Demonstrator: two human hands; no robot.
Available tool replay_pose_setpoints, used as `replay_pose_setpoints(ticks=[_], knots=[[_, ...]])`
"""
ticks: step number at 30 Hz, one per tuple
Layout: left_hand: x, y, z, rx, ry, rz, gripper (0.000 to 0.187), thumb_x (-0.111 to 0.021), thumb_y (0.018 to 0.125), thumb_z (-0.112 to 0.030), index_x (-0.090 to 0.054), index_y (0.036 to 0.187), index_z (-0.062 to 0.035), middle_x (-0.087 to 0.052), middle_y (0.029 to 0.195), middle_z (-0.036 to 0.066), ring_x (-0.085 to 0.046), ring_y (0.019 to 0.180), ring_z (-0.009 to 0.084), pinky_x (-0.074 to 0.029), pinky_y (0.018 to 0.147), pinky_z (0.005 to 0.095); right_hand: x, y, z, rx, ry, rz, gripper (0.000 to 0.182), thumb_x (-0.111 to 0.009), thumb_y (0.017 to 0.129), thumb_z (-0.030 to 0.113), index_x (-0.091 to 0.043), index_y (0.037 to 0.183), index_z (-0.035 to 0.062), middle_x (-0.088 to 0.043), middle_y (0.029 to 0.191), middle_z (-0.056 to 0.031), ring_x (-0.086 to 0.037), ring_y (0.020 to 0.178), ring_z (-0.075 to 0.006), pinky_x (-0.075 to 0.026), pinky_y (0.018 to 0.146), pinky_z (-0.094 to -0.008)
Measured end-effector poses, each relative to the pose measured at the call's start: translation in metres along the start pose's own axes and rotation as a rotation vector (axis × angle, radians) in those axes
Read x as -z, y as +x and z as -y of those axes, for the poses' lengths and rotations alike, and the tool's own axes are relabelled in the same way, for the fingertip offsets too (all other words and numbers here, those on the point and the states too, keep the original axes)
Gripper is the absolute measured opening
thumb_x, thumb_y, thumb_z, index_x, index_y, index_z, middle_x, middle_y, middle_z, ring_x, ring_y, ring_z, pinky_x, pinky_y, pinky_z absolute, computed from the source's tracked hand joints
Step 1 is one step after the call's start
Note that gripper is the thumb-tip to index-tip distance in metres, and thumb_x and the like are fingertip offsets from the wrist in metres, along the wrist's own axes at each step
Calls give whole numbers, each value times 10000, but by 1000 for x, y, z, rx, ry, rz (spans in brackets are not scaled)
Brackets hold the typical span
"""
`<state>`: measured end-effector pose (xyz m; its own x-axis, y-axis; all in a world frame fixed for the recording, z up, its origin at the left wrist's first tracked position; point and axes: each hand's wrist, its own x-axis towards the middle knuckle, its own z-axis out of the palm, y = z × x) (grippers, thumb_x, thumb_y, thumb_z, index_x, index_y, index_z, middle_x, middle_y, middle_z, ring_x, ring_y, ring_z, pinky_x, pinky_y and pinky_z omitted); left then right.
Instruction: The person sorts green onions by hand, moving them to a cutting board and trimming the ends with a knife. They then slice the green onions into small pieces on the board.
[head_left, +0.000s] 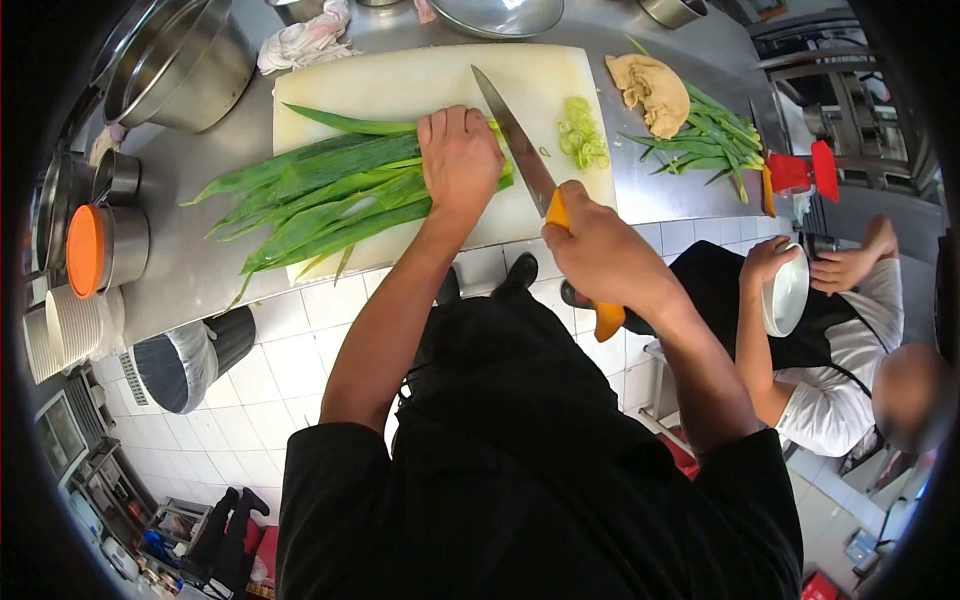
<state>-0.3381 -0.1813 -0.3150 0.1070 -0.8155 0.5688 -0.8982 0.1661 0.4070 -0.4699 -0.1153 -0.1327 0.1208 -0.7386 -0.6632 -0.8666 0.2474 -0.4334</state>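
Note:
On the white cutting board [400,75] lies a bunch of long green scallions [320,195], their leafy ends hanging past the board's left and front edges. My left hand [460,165] presses down on the right end of the bunch, fingers curled over it. In my right hand [605,245] is a kitchen knife [520,145] with an orange handle. Its blade points away from me, just right of my left hand and close to the cut end of the scallions. Sliced scallion rings [582,135] sit in a small pile at the board's right side.
A tan cloth [650,90] and more scallions [715,140] lie right of the board. At left are a large steel pot [180,65] and an orange-lidded container [88,250]. Beside me on the right, another person holds a white bowl [785,292].

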Motion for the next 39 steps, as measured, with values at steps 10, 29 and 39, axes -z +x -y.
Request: replay_pose_setpoints(ticks=[10,29,39], knots=[[2,1,0,34,-32,19,96,-605,786,-87,-660,842,-33,-597,875,101,-555,884,284,-405,847,424,-48,9,-37,164,-126,-154,275,-506,942,133,-368,1098,-46,-619,836,-380,-618,842,-545,-474,807,-593],[8,-5,2,63,-146,-35,147,-597,749,0,-635,883,46,-565,1082,198,-503,1055,362,-419,925,443,-34,90,-55,276,-102,-253,330,-497,959,202,-368,1201,17,-639,916,-342,-615,874,-519,-468,795,-551],[9,-1,8,-87,179,-38,101,-576,809,-96,-612,830,-5,-552,862,134,-531,886,317,-430,861,421,-13,54,-32,401,-183,-267,332,-468,965,188,-398,1188,-48,-645,872,-336,-633,838,-508,-493,782,-555]])
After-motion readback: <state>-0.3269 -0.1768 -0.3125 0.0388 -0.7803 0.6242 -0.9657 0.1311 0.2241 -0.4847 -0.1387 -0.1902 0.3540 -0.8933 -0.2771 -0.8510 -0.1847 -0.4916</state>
